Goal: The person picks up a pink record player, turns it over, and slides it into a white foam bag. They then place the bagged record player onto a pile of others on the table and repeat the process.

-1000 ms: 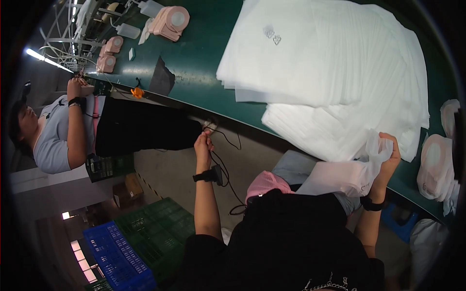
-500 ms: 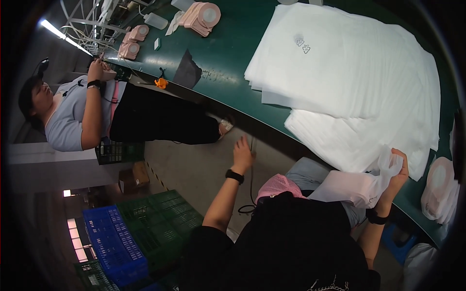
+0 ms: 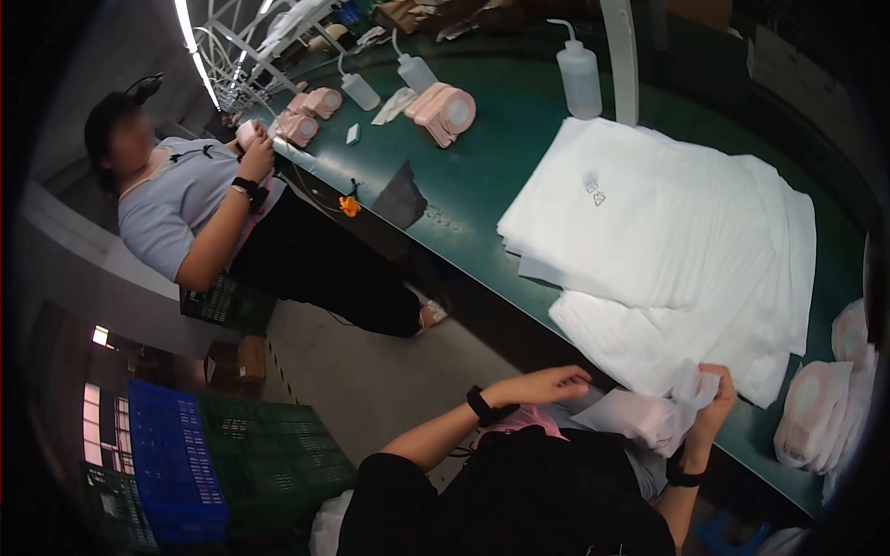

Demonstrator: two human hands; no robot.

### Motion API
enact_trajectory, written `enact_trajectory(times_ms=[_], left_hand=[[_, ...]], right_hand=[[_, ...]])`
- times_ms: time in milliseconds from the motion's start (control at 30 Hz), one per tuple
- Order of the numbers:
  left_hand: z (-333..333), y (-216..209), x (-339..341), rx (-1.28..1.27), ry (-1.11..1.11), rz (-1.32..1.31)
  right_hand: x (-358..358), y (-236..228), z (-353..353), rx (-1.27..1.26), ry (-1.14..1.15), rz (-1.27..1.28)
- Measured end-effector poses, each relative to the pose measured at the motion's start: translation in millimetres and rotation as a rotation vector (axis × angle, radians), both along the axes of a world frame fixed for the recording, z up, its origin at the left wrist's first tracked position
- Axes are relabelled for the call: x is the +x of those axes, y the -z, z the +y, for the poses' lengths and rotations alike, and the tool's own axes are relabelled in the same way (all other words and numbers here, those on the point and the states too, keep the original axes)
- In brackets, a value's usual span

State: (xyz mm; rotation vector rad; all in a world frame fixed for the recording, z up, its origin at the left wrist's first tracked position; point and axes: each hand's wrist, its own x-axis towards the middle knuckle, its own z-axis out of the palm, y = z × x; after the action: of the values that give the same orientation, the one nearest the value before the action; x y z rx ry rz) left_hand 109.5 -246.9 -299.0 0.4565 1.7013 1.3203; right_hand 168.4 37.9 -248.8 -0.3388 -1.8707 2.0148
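Note:
My right hand [image 3: 712,408] pinches the gathered mouth of a translucent white plastic bag [image 3: 684,408] at the table's front edge. Inside the bag, a pink boxy item [image 3: 642,419] shows through, hanging above my lap. My left hand [image 3: 549,384] is stretched toward the bag from the left, fingers extended and holding nothing, a short gap from the bag. Just beyond the bag lies a wide, fanned stack of white plastic bags [image 3: 667,222] on the green table [image 3: 491,195].
Bagged pink items [image 3: 811,417] stand at the right table edge. Farther left are a pink device [image 3: 442,113], squeeze bottles [image 3: 579,79] and a dark cloth [image 3: 401,196]. A co-worker [image 3: 199,199] stands at the left, handling a pink item. Blue and green crates [image 3: 176,459] are stacked lower left.
My left hand has swung right, closer to the bag. My right hand still grips the bag's mouth. The view has tilted up, bringing more of the table's far side into sight.

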Motion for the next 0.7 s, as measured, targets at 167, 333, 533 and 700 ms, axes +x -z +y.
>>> enact_trajectory(times_ms=[167, 333, 533, 700], left_hand=[[22.0, -34.6, 43.4, 0.112, 0.029, 0.087], [15.1, -36.5, 49.0, -0.028, 0.127, -0.193], [19.7, -84.2, 74.0, 0.176, -0.033, -0.239], [-0.1, -128.6, 80.6, 0.385, -0.170, 0.388]], right_hand=[[22.1, -46.5, -44.0, 0.288, -0.279, 0.189], [36.5, -71.0, -58.4, -0.236, -0.343, 0.268], [58.7, -74.7, -60.9, -0.583, -0.102, 0.288], [60.8, -93.9, -72.2, -0.805, -0.095, 0.142]])
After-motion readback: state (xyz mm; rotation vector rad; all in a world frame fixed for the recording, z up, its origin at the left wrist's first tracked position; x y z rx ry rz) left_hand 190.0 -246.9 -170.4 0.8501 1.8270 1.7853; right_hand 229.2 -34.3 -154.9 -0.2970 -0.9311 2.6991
